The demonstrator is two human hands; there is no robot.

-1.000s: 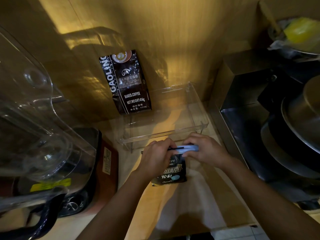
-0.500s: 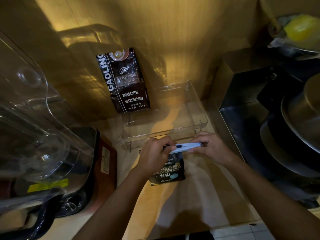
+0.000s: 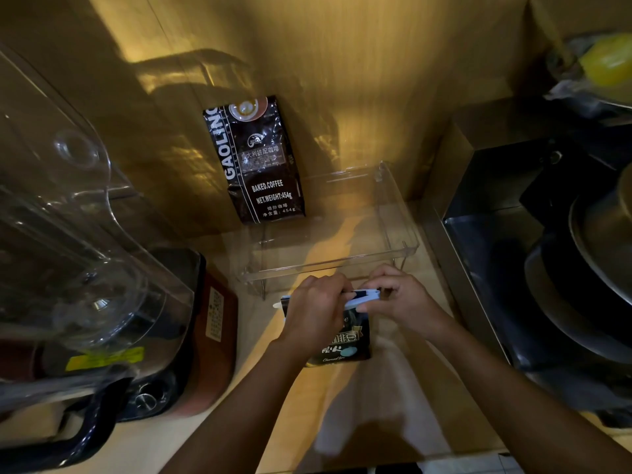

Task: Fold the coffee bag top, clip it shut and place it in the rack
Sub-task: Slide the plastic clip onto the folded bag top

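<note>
Dim amber light falls on a pale wooden worktop (image 3: 307, 398) crowded by a clear blender jug (image 3: 68, 251) and dark pans. Near its back edge, just before the clear plastic rack (image 3: 328, 265), the small black coffee bag (image 3: 345, 340) stands while the left hand (image 3: 318, 313) pinches its folded top and the right hand (image 3: 400, 295) presses a white-and-blue clip (image 3: 362, 297); both sets of fingers are closed on clip and fold. If the fold slips, the clip may bite crooked and leave a gap. Behind, a taller black bag (image 3: 263, 165) reads "GAOLING", "BAKED.COFFEE", "NET.WEIGHT:454g".
</note>
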